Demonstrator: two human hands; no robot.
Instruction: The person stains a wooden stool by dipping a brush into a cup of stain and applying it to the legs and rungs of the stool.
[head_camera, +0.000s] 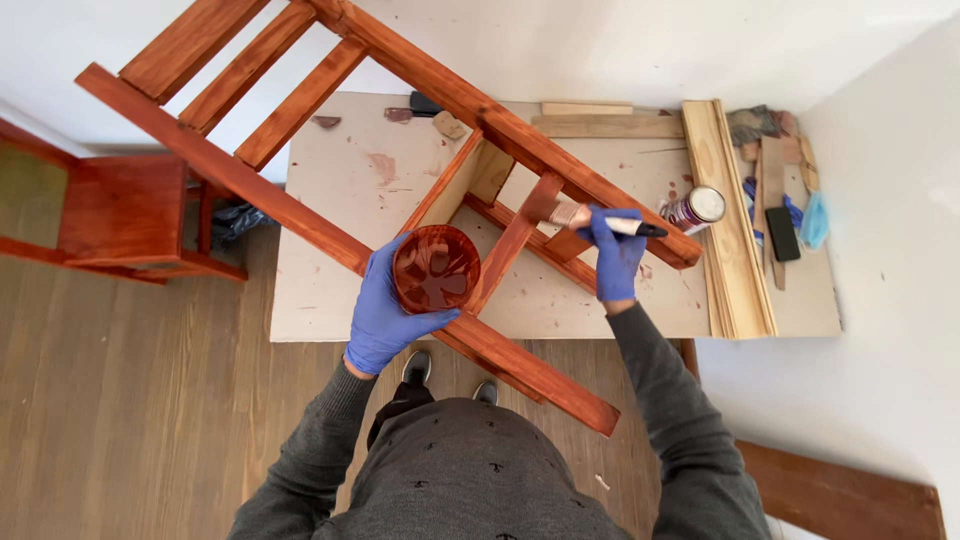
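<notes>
Far left of frame: a second red-stained chair (120, 215) standing on the wood floor (130, 400). Across upper left to lower centre: a stained chair frame (300, 215) lying tilted on its side over a pale board (340, 290), slats at top left, one leg end at lower centre. Left hand (385, 315) in a blue glove, centre-left, fingers curled round a cup (435, 268) of red-brown stain, held just over the chair's long rail. Right of it, a crossbar (515, 240) part stained. Right hand (615, 255) in a blue glove, centre-right, fingers closed on a brush (600, 218), bristles touching the crossbar's upper end. Just right of the brush: a can (697, 208) lying on the board. Further right: pale moulding (735, 230), wood scraps (775, 175), a dark block (782, 234), a blue mask (815, 220). Bottom centre: grey sweater sleeves, dark shoes (450, 375).
</notes>
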